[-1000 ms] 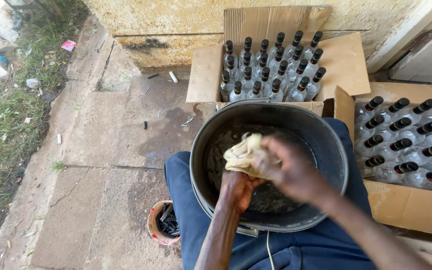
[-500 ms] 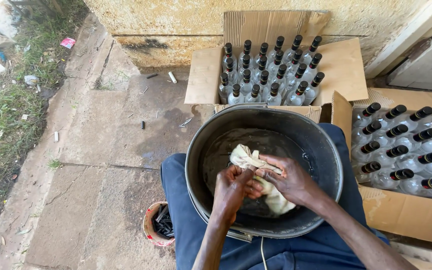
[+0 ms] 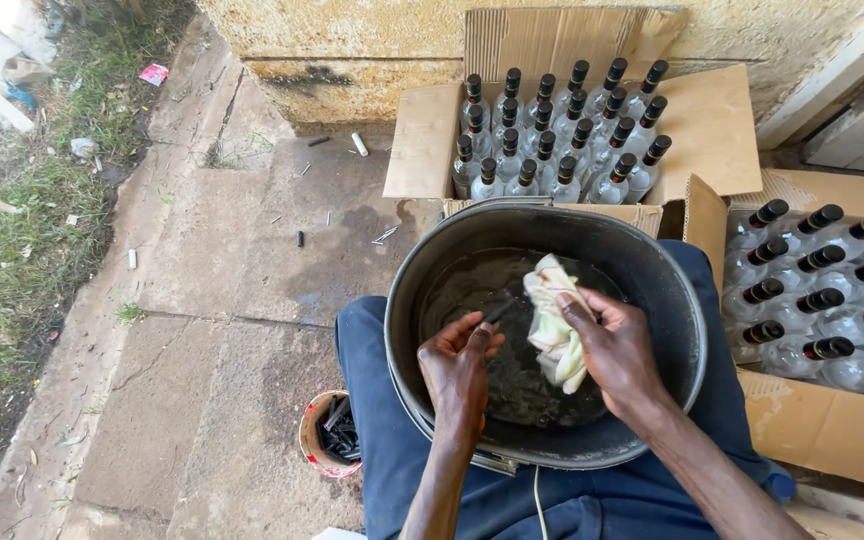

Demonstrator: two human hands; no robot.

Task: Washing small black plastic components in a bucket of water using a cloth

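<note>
A large black basin [image 3: 667, 290] with dark water rests on my lap. Inside it, my right hand [image 3: 614, 352] grips a wet pale cloth [image 3: 552, 325] that hangs down toward the water. My left hand [image 3: 455, 368] is beside it, pinching a small dark thin object [image 3: 497, 312] between thumb and fingers. The two hands sit a little apart above the water.
An open cardboard box [image 3: 417, 140] of clear bottles with black caps stands beyond the basin. A second box [image 3: 822, 425] of similar bottles lies at my right. A small cup [image 3: 314, 440] of dark pieces sits by my left leg. Concrete paving and grass lie left.
The hands have separated: the left has let go of the cloth and now pinches a small dark object, while the right keeps the cloth, lowered into the basin.
</note>
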